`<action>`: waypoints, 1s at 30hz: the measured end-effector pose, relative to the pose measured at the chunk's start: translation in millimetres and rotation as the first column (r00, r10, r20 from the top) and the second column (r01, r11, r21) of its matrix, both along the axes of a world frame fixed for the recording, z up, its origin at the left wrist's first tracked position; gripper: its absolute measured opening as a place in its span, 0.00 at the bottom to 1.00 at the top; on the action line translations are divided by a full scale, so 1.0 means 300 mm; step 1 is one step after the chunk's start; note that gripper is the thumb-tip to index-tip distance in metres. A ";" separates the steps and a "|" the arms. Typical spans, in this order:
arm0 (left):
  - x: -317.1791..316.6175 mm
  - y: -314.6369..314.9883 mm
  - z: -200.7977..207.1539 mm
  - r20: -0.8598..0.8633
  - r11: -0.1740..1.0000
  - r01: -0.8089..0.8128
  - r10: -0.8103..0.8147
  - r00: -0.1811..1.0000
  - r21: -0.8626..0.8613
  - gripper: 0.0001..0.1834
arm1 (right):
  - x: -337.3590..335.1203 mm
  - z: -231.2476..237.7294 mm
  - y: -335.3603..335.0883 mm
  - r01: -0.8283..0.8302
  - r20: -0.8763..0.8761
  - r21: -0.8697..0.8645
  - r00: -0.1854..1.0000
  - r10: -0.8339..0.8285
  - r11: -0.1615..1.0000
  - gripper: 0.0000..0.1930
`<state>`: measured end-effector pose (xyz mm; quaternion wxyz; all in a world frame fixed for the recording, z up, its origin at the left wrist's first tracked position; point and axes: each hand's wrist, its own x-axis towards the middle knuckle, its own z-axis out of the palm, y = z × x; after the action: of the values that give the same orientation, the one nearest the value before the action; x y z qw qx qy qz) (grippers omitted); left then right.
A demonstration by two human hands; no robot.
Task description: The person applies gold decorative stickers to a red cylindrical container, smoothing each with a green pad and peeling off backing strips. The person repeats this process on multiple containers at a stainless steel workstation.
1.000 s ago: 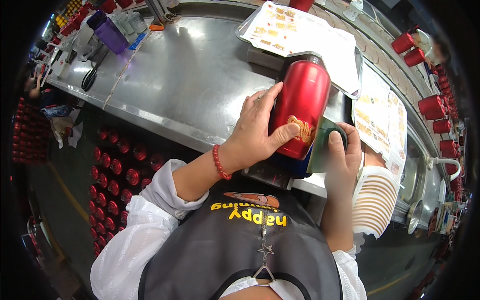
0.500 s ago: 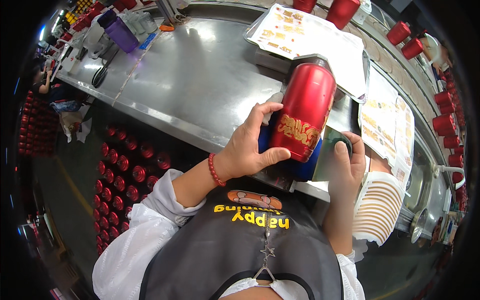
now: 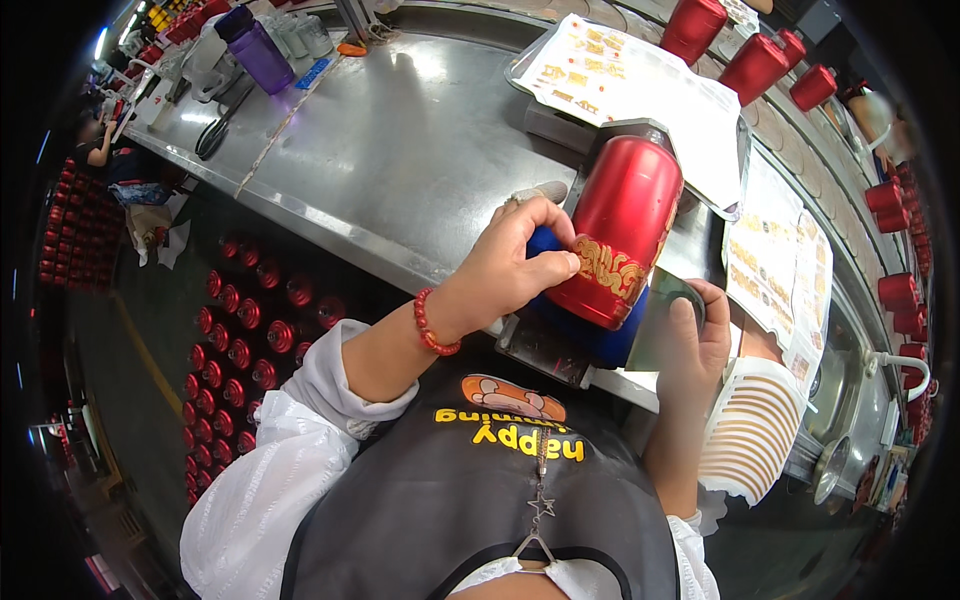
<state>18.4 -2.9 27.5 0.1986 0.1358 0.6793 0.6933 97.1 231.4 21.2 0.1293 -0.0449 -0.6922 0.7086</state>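
A glossy red metal bottle (image 3: 625,205) lies tilted on a stand with a blue cushion (image 3: 545,240), its lower end toward me. Around that lower end runs a gold dragon-patterned decal (image 3: 610,270). My left hand (image 3: 515,255) has its thumb and forefinger pinched together at the decal's left end, against the bottle's side. Held between thumb and fingers of my right hand (image 3: 705,325) is a thin, translucent green scraper (image 3: 655,325), close to the bottle's lower right side.
White decal sheets (image 3: 620,75) with gold prints lie on a tray behind the bottle; more sheets (image 3: 770,250) are at the right. A white slotted rack (image 3: 755,425) stands nearby. A purple bottle (image 3: 258,55) is far left on the steel table (image 3: 400,130). Red bottles (image 3: 245,345) are stacked below.
My left hand's thumb and forefinger, spread apart before, have come together at the decal's left end. My right hand still holds the scraper beside the bottle. The whole view has shifted slightly.
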 end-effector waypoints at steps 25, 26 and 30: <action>-0.005 0.031 0.029 -0.450 0.939 -0.239 0.108 0.887 -0.247 0.11 | 0.002 0.015 -0.044 -0.047 0.064 0.002 0.997 0.046 0.999 0.12; -0.009 0.028 0.031 -0.394 0.954 -0.212 0.115 0.912 -0.212 0.11 | 0.003 0.015 -0.044 -0.047 0.065 0.002 0.997 0.047 0.999 0.12; -0.017 0.019 0.046 -0.318 0.980 -0.152 0.106 0.942 -0.125 0.12 | 0.001 0.014 -0.045 -0.048 0.067 -0.003 0.997 0.048 0.999 0.12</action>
<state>13.2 2.7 41.3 0.0532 0.1827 0.7590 0.6226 97.2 217.8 25.3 0.0887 -0.0524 -0.6964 0.7102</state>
